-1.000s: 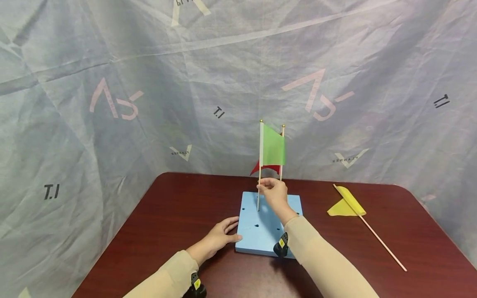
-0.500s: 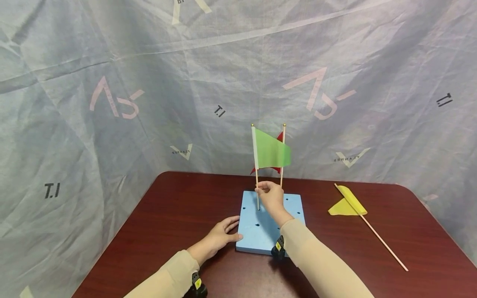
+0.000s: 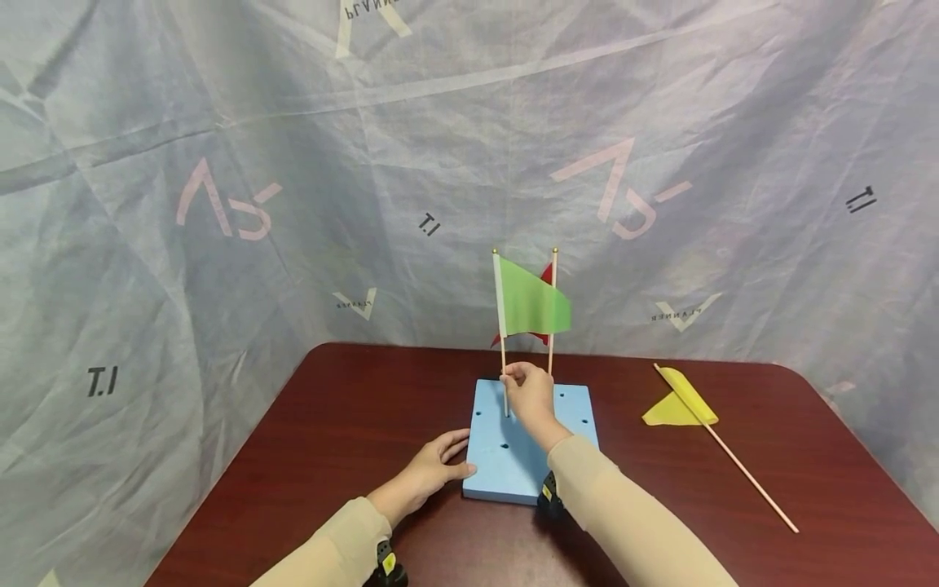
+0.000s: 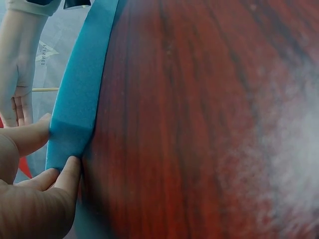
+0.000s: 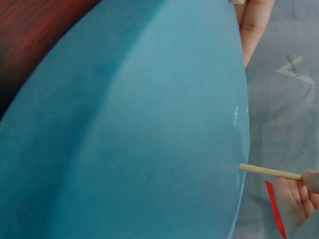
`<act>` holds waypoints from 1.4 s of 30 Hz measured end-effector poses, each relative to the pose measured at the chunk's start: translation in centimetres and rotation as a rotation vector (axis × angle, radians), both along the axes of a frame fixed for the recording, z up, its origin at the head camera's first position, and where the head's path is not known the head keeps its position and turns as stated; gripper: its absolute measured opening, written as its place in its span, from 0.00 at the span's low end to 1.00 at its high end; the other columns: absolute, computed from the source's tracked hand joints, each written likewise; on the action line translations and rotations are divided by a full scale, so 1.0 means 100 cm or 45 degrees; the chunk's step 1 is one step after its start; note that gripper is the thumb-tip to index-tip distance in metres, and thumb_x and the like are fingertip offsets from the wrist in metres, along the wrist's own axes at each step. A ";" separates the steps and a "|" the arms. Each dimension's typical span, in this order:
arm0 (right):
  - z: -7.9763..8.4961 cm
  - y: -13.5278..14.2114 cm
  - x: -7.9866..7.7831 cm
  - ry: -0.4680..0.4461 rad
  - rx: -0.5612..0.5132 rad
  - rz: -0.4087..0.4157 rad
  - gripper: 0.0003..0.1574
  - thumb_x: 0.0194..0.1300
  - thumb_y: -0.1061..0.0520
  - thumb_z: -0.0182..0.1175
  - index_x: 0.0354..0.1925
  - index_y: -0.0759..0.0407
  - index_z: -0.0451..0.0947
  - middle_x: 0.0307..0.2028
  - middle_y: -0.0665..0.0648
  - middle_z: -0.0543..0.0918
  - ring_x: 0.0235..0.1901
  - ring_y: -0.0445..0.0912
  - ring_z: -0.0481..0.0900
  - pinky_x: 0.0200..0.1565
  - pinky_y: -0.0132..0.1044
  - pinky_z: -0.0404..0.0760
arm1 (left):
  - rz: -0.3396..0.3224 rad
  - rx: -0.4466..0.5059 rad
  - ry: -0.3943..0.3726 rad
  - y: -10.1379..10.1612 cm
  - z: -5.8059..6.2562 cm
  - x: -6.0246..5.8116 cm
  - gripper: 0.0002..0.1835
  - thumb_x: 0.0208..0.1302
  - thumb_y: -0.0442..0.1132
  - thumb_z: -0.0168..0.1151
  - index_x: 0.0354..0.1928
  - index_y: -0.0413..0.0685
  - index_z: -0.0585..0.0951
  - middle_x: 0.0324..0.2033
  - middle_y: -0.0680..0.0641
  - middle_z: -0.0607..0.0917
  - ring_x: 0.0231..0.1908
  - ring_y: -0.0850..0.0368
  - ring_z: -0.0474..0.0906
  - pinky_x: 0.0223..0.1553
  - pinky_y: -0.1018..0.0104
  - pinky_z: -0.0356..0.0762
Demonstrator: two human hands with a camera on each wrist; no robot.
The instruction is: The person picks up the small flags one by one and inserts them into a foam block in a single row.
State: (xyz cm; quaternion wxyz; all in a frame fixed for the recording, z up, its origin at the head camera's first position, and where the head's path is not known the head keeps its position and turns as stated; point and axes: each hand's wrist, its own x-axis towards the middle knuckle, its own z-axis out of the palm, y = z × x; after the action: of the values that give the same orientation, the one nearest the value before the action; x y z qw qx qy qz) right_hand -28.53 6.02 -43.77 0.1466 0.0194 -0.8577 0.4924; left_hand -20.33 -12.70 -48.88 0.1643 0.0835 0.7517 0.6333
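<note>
My right hand (image 3: 530, 399) pinches the thin wooden stick of a green flag (image 3: 522, 302) between thumb and fingers. The stick's lower end meets a hole in the light blue board (image 3: 487, 469); how deep it sits I cannot tell. In the right wrist view this wooden stick (image 5: 269, 171) rises from the board's far edge. A red flag (image 3: 547, 273) stands upright behind the green one, partly hidden by it and by my right hand. My left hand (image 3: 429, 469) rests against the board's left edge, thumb near the front corner and fingers along the side.
A yellow flag (image 3: 684, 398) on a long stick lies on the dark red wooden table (image 3: 352, 408) to the right of the board. The board has several holes. Behind the table hangs a grey printed cloth (image 3: 411, 163).
The top of the green flag has swung left and sunk slightly, and my right hand has slid a little lower and leftward with its stick. My left hand keeps its place on the board.
</note>
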 end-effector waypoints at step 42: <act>0.022 0.048 0.020 0.020 -0.027 -0.035 0.10 0.58 0.58 0.71 0.36 0.63 0.86 0.28 0.59 0.86 0.22 0.44 0.83 0.26 0.32 0.79 | -0.010 0.006 0.015 0.002 0.002 0.002 0.37 0.62 0.32 0.65 0.71 0.35 0.60 0.70 0.32 0.62 0.71 0.36 0.56 0.59 0.54 0.73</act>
State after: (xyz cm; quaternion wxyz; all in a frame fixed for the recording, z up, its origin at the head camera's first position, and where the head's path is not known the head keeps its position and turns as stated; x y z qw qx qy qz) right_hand -26.58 10.79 -41.57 0.1602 0.0098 -0.8515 0.4993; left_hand -20.10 -12.45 -48.63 0.1621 0.0908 0.7507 0.6340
